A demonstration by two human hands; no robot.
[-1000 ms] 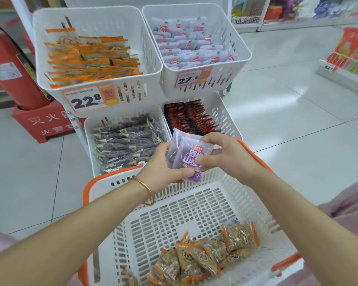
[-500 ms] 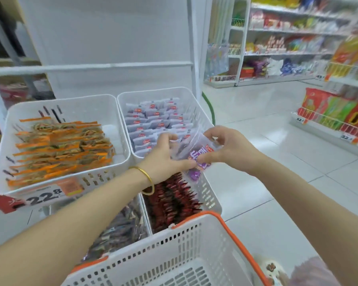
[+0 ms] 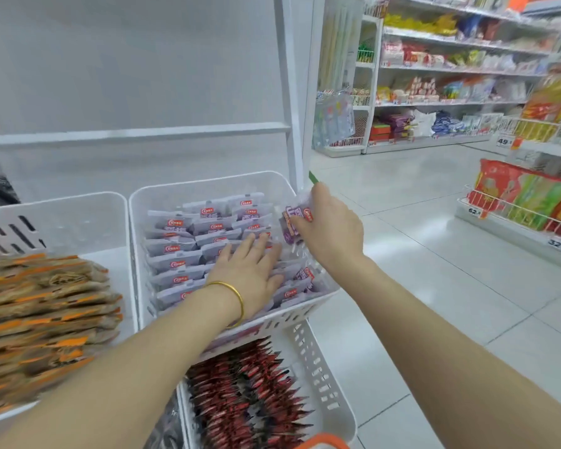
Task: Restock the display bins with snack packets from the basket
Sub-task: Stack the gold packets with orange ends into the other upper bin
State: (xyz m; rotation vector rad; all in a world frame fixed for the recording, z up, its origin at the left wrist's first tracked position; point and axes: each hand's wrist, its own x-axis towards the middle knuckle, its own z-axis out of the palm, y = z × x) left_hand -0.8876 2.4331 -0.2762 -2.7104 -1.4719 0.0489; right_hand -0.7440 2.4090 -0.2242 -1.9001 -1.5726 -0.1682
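The upper right white display bin [image 3: 208,186] holds several rows of pale purple snack packets [image 3: 188,251] with red logos. My left hand [image 3: 250,270], with a gold bangle on the wrist, lies flat with straight fingers pressing on the packets in the bin. My right hand [image 3: 331,231] holds a few clear purple snack packets [image 3: 292,222] over the bin's right side, fingers curled round them. Only the orange rim of the basket [image 3: 324,440] shows at the bottom edge.
The upper left bin [image 3: 78,218] carries orange-edged brown packets [image 3: 46,312]. A lower bin [image 3: 324,384] holds red and black packets [image 3: 246,393]. A white shelf frame [image 3: 289,92] stands behind. Stocked shelves [image 3: 450,76] and floor displays [image 3: 525,202] line the tiled aisle at the right.
Both hands carried the purple packets up from the basket to the upper right bin. My left hand let go and now presses flat on the packets there. The view tilted upward.
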